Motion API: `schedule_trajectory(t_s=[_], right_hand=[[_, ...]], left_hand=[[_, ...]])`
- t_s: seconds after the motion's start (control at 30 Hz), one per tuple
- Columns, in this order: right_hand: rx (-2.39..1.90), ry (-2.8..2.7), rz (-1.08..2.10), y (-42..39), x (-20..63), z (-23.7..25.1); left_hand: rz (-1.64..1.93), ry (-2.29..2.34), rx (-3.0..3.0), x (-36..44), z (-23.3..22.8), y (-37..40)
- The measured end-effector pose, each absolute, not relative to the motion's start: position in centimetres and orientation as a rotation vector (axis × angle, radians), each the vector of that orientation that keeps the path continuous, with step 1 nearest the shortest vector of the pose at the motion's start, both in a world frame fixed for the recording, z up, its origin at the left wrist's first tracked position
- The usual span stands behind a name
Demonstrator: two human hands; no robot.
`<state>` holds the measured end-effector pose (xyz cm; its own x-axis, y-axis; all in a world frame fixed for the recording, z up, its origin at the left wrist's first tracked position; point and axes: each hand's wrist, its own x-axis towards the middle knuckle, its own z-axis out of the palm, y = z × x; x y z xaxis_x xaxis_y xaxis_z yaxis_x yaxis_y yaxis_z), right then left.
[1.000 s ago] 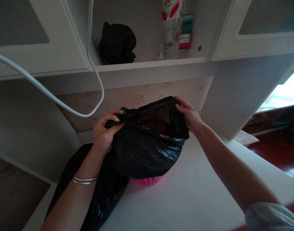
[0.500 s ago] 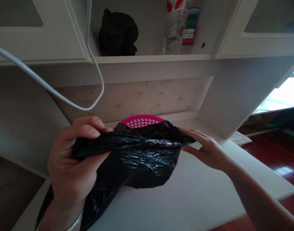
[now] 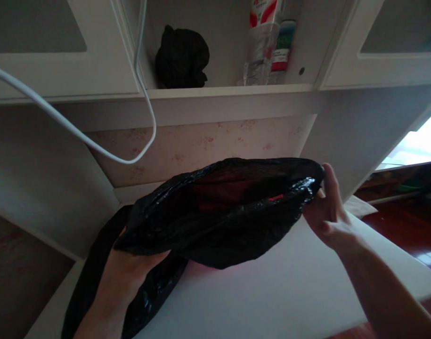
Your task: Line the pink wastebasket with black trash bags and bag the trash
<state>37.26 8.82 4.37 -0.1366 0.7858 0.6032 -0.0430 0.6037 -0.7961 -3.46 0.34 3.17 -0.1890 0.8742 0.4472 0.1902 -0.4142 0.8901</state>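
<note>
A black plastic bag (image 3: 215,235) stretches between my two hands above the white surface, its mouth spread wide. My left hand (image 3: 130,275) has hold of its left end; most of its fingers are hidden by the plastic, and a long part of the bag hangs past the wrist. At the right end, my right hand (image 3: 330,214) grips the rim, some fingers out of sight behind it. Through the mouth shows a dim reddish inside, and a small pink mark sits on the near rim. The pink perforated basket seen earlier behind the bag is now covered; a pink tint shows beneath the bag.
A white cable (image 3: 105,153) loops down at the left, in front of the cabinet. On the shelf (image 3: 229,91) above stand a black bundle (image 3: 182,59), a clear plastic bottle (image 3: 260,56) and a red and green can (image 3: 283,47). White desktop (image 3: 257,301) lies below the bag.
The bag's mouth has gone from gathered to wide open. My right hand has moved right with the rim, my left hand slightly lower. The bag now hides the pink basket.
</note>
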Motion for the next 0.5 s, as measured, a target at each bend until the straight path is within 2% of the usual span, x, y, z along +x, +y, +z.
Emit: schedule_trajectory(t_s=[0.1, 0.2, 0.4, 0.5], right_hand=[[-0.841, -1.629, 0.703, 9.9, 36.6, 3.2], [-0.888, -1.667, 0.633, 10.1, 35.0, 4.6], [-0.488, -2.266, 0.436, 9.1, 29.4, 8.9], [-0.327, -2.455, 0.565, 10.0, 26.7, 9.0]], left_hand=[[1.637, 1.318, 1.831, -3.3, 3.2, 1.2], [1.656, 1.286, 2.108, -1.5, 5.1, 2.2], [1.547, 0.986, 2.207, 3.6, 8.0, 3.6], [1.593, 0.898, 2.188, 5.8, 7.9, 4.3]])
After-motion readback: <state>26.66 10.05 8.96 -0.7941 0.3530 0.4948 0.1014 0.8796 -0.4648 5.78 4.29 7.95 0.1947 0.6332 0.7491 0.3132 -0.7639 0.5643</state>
